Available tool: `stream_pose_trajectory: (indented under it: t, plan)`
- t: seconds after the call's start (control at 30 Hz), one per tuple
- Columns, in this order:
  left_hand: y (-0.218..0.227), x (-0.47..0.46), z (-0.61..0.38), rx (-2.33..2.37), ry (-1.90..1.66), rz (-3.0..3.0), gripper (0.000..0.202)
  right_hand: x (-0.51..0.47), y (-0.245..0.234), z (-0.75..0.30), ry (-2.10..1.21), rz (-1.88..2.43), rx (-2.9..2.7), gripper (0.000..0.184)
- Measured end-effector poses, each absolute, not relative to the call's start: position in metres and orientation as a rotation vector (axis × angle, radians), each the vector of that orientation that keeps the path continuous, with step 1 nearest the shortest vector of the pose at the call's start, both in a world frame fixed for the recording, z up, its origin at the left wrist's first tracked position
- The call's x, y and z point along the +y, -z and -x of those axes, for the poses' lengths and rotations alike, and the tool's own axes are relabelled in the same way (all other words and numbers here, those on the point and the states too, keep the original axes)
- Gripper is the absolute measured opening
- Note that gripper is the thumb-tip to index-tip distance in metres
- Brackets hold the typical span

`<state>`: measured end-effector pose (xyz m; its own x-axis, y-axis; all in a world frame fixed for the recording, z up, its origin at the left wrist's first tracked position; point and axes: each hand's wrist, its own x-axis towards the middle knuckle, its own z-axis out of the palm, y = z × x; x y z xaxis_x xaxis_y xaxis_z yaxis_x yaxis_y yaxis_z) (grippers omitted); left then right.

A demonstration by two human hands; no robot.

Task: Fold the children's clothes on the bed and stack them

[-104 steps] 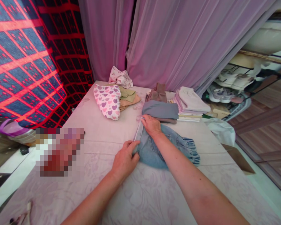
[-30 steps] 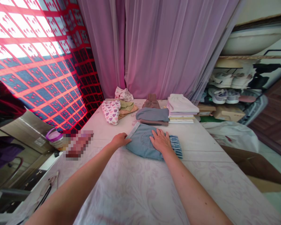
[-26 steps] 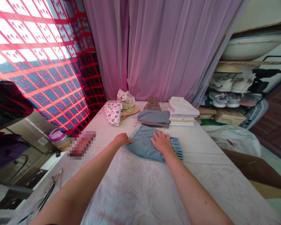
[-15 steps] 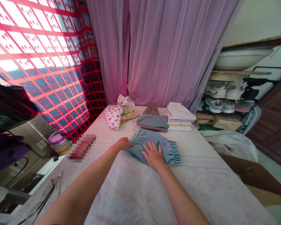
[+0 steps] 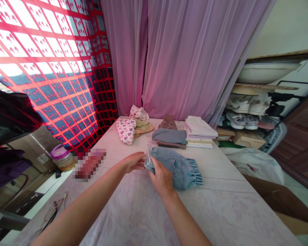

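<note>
A folded pair of light blue denim shorts (image 5: 177,165) with a ruffled hem lies on the pale floral table cover (image 5: 149,212). My right hand (image 5: 161,177) grips the near left edge of the shorts and lifts that corner. My left hand (image 5: 133,161) is beside it at the left edge, fingers curled toward the fabric and touching it. Whether the left fingers pinch the cloth I cannot tell for sure.
Behind the shorts lie a folded grey garment (image 5: 170,136), a stack of white and pastel clothes (image 5: 199,131), a heart-print garment (image 5: 125,130) and beige ones (image 5: 143,125). Purple curtains hang behind. A lidded jar (image 5: 61,158) is at left; shoes (image 5: 242,119) and boxes at right.
My right hand slid from flat on top of the shorts back to their near left edge and gripped it. The left edge of the shorts is now raised off the table.
</note>
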<state>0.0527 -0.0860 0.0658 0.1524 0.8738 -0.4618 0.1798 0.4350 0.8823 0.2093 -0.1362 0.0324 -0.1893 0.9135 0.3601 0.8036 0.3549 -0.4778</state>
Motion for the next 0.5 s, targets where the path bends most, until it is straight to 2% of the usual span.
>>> stream_pose_trajectory:
  t: [0.1,0.2,0.27,0.33,0.43,0.5]
  plan:
    - [-0.065,-0.084,-0.041,1.320,-0.710,-1.265,0.069,-0.125,-0.052,-0.230,-0.306,1.472,-1.916,0.033]
    - [-0.061,-0.079,-0.039,1.346,-0.800,-1.808,0.092,-0.119,-0.081,-0.252,-0.445,1.397,-1.893,0.028]
    - [-0.062,-0.076,-0.042,1.368,-0.768,-2.059,0.098,-0.118,-0.099,-0.264,-0.556,1.295,-1.915,0.027]
    - [-0.066,-0.073,-0.047,1.360,-0.669,-2.174,0.086,-0.118,-0.115,-0.275,-0.630,1.201,-1.888,0.028]
    - [-0.078,-0.071,-0.047,1.226,-0.595,-2.161,0.044,-0.116,-0.134,-0.293,-0.695,1.117,-1.844,0.028]
    - [-0.088,-0.069,-0.042,1.134,-0.600,-2.080,0.024,-0.109,-0.145,-0.304,-0.736,1.082,-1.859,0.028]
